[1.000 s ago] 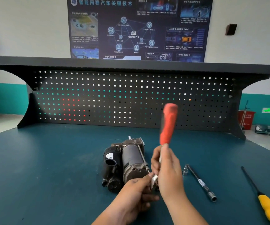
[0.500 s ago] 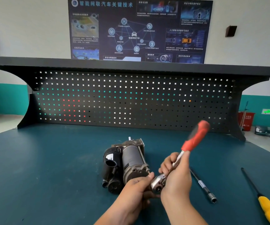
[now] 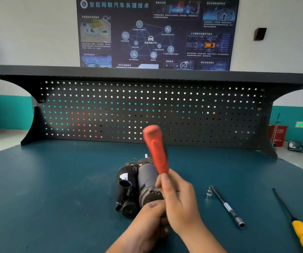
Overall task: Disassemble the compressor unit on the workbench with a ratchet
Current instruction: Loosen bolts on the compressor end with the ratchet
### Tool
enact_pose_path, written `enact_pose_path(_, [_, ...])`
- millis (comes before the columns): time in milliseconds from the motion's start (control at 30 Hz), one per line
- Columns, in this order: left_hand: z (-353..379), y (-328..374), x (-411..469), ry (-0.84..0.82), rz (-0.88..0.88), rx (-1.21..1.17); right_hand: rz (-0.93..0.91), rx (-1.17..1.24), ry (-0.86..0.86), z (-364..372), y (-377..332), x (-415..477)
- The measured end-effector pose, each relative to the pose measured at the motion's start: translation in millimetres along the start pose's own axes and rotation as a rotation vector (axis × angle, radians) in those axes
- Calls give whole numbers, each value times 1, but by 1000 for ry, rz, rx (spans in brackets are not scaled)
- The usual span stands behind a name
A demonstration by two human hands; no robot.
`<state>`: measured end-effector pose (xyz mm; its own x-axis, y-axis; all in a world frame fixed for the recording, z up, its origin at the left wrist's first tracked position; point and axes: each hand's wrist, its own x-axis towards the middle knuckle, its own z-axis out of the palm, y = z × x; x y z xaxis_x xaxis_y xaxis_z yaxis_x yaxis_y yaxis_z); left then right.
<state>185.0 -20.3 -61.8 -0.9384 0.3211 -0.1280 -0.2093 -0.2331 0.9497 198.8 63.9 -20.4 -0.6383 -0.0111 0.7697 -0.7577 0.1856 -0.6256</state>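
One teal surface (image 3: 55,198) carries the compressor unit (image 3: 138,185) at its middle; the red-handled ratchet (image 3: 156,152) stands tilted over it, gripped by the right hand (image 3: 179,203); the left hand (image 3: 150,218) curls at the unit's near end, its grasp hidden.

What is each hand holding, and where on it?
Right hand grips the red-handled ratchet on its shank below the grip; what the left hand holds is hidden.

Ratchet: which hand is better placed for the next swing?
Right, likely. The right hand grips the ratchet just below its red handle, free to swing. The left hand sits low at the compressor end, better for steadying.
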Motion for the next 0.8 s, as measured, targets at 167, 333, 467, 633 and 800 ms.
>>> enact_pose_path(167, [2,2,-3,6,53,-18,104,109,124,1,-7,1])
enact_pose_path(333, [6,3,-1,46,65,-14,583,690,625,-14,-2,11])
enact_pose_path(467, [7,3,-1,42,44,-7,664,851,738,-17,4,13])
enact_pose_path(633, [3,3,-1,46,0,-8,420,567,459,-8,-1,10])
enact_pose_path(800, [-2,-2,-2,30,26,56,10,-4,-51,-1,-4,0])
